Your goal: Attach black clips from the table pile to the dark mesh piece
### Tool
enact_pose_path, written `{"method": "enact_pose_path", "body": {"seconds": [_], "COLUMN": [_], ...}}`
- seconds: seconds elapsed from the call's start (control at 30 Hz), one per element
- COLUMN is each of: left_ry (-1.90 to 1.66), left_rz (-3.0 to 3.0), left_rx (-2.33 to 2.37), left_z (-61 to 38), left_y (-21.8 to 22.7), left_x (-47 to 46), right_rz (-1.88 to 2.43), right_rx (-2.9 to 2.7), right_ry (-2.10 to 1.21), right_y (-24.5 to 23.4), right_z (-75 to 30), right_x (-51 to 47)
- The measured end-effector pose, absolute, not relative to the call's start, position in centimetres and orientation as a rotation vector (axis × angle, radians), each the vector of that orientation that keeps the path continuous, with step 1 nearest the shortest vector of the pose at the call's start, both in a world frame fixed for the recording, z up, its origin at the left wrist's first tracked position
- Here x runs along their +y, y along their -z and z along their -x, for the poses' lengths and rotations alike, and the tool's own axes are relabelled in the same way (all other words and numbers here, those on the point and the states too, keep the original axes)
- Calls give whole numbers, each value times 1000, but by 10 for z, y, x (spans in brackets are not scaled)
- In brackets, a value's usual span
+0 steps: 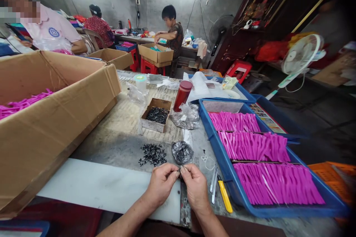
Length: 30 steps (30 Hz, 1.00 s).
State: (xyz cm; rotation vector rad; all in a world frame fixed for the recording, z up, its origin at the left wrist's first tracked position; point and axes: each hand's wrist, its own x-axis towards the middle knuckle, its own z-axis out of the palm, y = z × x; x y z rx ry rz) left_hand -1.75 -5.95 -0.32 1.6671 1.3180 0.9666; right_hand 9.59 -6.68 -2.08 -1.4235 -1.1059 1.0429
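My left hand (162, 182) and my right hand (195, 186) meet fingertip to fingertip at the table's near edge, both pinched on a tiny dark part (179, 170) too small to name. Just beyond them lie a loose pile of small black parts (152, 154) and a clear bag of the same (182, 152). A small cardboard box of black parts (156, 115) sits farther back. To my right, a blue tray (219, 155) holds rows of pink plastic pieces (254, 146).
A big cardboard box (55, 118) with pink pieces fills the left. A red bottle (182, 95), a yellow-handled tool (224, 194) and a white board (105, 187) lie on the table. Three other people work at the back; a fan (302, 54) stands right.
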Motion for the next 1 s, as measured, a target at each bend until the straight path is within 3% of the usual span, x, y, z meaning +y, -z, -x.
{"method": "enact_pose_path", "body": {"seconds": [0.7, 1.0], "left_ry": [-925, -984], "left_rz": [-1574, -1725], "left_rx": [1311, 1486], "left_z": [24, 67], "left_y": [0, -29], "left_x": [-56, 28], "right_rz": [1430, 1500], "right_rx": [-1110, -1180], "right_ry": [-1064, -925], "right_y": [20, 26], "right_z": [-93, -128], "right_x": [-64, -53]}}
